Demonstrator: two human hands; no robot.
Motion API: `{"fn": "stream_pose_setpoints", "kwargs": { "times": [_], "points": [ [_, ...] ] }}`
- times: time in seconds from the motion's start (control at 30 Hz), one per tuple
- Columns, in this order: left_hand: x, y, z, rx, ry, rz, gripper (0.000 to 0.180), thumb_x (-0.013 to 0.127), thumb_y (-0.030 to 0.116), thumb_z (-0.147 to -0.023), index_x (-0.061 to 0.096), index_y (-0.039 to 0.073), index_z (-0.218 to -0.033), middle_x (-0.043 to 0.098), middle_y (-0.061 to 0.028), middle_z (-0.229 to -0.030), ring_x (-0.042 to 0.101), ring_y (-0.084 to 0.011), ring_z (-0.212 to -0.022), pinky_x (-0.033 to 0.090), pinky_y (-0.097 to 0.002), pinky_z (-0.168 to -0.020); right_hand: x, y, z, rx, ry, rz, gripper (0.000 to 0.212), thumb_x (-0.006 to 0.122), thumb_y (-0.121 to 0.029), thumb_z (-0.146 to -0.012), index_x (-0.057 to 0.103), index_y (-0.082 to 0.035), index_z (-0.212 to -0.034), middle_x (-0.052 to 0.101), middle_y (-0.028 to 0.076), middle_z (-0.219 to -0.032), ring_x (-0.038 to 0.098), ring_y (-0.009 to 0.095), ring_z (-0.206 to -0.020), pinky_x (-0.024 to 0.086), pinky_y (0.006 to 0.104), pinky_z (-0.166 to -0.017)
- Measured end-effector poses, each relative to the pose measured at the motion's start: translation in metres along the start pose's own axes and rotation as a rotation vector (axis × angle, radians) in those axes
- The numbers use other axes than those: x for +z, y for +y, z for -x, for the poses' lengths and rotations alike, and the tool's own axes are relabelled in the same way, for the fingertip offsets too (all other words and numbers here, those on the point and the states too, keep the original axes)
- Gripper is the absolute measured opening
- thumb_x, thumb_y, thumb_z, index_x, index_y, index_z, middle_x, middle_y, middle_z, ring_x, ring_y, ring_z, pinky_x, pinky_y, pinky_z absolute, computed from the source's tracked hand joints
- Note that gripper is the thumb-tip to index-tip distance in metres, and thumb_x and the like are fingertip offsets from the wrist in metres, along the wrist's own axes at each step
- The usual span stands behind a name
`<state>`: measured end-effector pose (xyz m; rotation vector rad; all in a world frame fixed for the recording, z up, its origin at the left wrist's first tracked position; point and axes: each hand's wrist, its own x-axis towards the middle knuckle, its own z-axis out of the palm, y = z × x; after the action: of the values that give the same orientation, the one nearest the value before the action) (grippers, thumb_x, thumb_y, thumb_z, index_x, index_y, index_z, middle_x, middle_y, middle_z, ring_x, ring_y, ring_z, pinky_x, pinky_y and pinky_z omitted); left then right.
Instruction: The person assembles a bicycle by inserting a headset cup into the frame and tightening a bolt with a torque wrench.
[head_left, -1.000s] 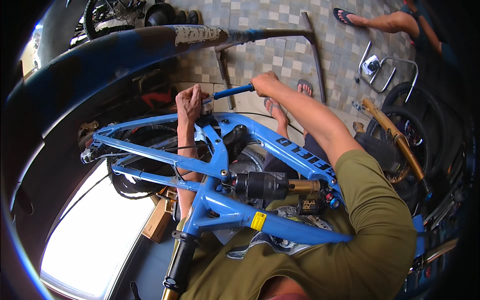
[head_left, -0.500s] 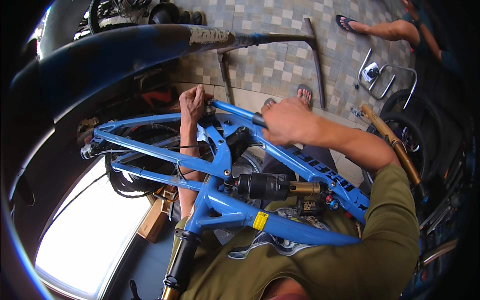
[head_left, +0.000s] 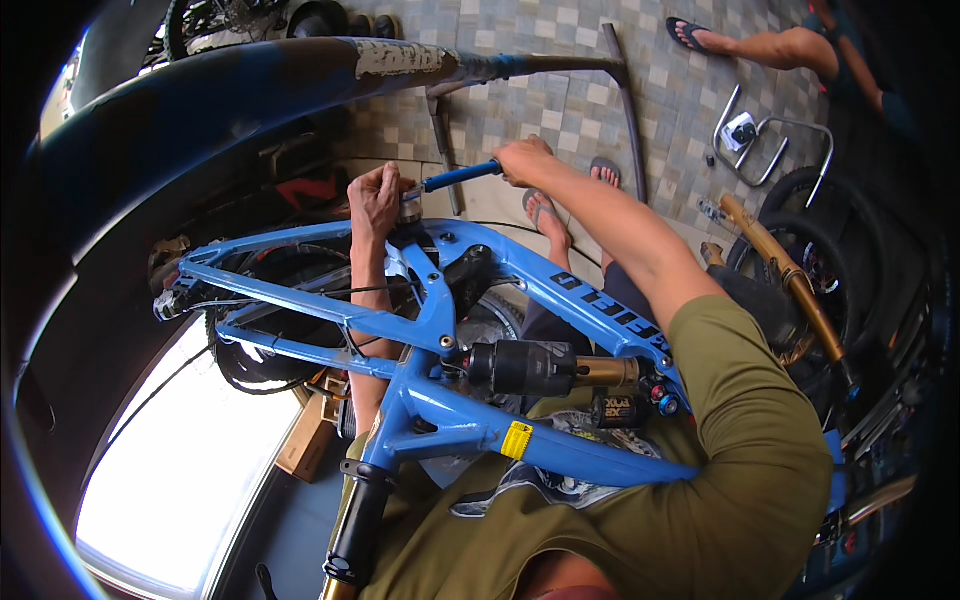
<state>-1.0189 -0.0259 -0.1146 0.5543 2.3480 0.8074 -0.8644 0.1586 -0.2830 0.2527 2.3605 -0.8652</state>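
A blue mountain-bike frame (head_left: 450, 420) lies across in front of my body, its black-and-gold rear shock (head_left: 525, 368) in the middle. Above the frame's far edge, my right hand (head_left: 522, 160) is closed round the end of a blue-handled wrench (head_left: 460, 177). At the wrench's other end sits a round silver socket (head_left: 410, 208), next to the frame's bottom bracket area. My left arm reaches up behind the frame tubes, and my left hand (head_left: 374, 200) is closed at the wrench's head, its fingertips bunched against it. The fit of socket to frame is hidden.
A scuffed dark stand tube (head_left: 240, 95) arches over the frame from the left. A gold fork (head_left: 790, 275) and tyres (head_left: 850, 230) lie at the right. A bent metal rack (head_left: 780, 150) rests on the tiled floor near another person's leg (head_left: 770, 50).
My right hand has swung the wrench handle away from me, up and slightly left, off its line along the frame. My left hand stays at the wrench's head.
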Motion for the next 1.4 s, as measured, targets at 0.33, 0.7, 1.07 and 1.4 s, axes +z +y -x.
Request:
{"fn": "stream_pose_setpoints", "kwargs": {
  "times": [0.33, 0.7, 1.07, 1.4],
  "points": [
    [-0.004, -0.008, 0.001, -0.071, -0.012, 0.105, 0.05, 0.054, 0.032, -0.105, 0.075, -0.007, -0.082, 0.071, -0.0102, -0.066, 0.056, -0.0089, -0.059, 0.048, -0.0296, -0.059, -0.148, -0.08, 0.197, -0.214, -0.135, 0.009, 0.046, 0.06, -0.034, -0.085, 0.066, 0.006, -0.107, 0.071, 0.027, -0.09, 0.071, 0.044, -0.086, 0.056, 0.0507, -0.081],
    [-0.004, -0.011, 0.003, -0.012, -0.005, -0.003, 0.049, 0.054, 0.033, -0.104, 0.075, -0.006, -0.084, 0.073, -0.0148, -0.069, 0.065, -0.0133, -0.062, 0.052, -0.0318, -0.062, -0.068, -0.016, 0.076, -0.031, -0.203, 0.113, 0.023, 0.066, -0.016, -0.081, 0.077, -0.014, -0.101, 0.076, 0.011, -0.101, 0.074, 0.029, -0.098, 0.057, 0.0472, -0.08],
    [0.001, -0.018, 0.001, -0.111, -0.018, 0.168, 0.051, 0.054, 0.032, -0.105, 0.072, -0.007, -0.079, 0.07, -0.0114, -0.066, 0.058, -0.0099, -0.059, 0.049, -0.0298, -0.058, -0.035, 0.009, 0.056, -0.112, -0.032, -0.007, 0.024, 0.071, -0.025, -0.078, 0.073, -0.012, -0.099, 0.075, 0.013, -0.093, 0.072, 0.035, -0.093, 0.056, 0.0473, -0.081],
    [0.0, -0.008, -0.003, -0.035, -0.03, 0.138, 0.049, 0.054, 0.031, -0.105, 0.073, -0.008, -0.082, 0.072, -0.009, -0.068, 0.057, -0.0082, -0.061, 0.048, -0.0288, -0.059, -0.155, -0.076, 0.187, -0.235, -0.123, -0.112, 0.048, 0.066, -0.043, -0.087, 0.07, 0.005, -0.094, 0.072, 0.025, -0.085, 0.071, 0.042, -0.085, 0.055, 0.0515, -0.081]
  ]
}}
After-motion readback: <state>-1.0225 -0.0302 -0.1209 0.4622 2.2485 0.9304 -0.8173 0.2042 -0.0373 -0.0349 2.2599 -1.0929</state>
